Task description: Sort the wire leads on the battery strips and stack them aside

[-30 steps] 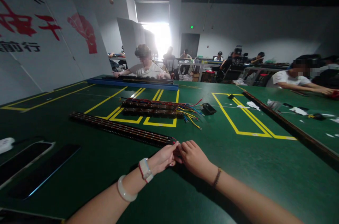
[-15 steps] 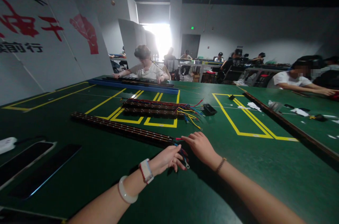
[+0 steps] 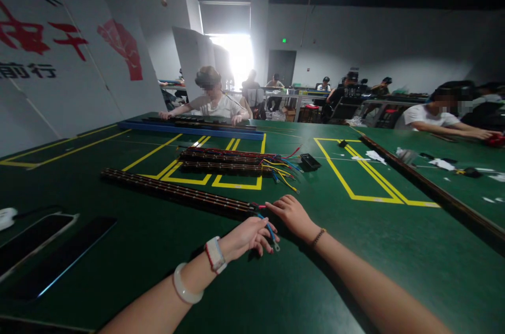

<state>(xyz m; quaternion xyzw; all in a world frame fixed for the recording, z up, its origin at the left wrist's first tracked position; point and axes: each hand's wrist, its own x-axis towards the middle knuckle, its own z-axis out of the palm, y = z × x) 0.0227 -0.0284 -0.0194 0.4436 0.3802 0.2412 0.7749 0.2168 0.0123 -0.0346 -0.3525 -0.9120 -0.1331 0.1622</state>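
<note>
A long dark strip (image 3: pixel 173 192) with rows of small parts lies across the green table (image 3: pixel 379 250) in front of me. Short coloured wires (image 3: pixel 271 232) with ring terminals come out of its right end. My left hand (image 3: pixel 246 236), with a watch and a pale bangle on the wrist, lies just below that end, its curled fingers resting on the wires. My right hand (image 3: pixel 292 214) lies flat on the table to the right of the strip's end, fingers stretched toward it and touching the wires.
More dark strips (image 3: pixel 226 161) with coloured leads lie in yellow-taped boxes farther back, beside a small black device (image 3: pixel 310 161). Flat black panels (image 3: pixel 59 250) sit at the near left. A person across the table handles a long blue rail (image 3: pixel 189 127). Other people work at the right.
My hands, pressed together at the strip's end a second ago, have parted. The right hand moved right and forward; the wires now show between them.
</note>
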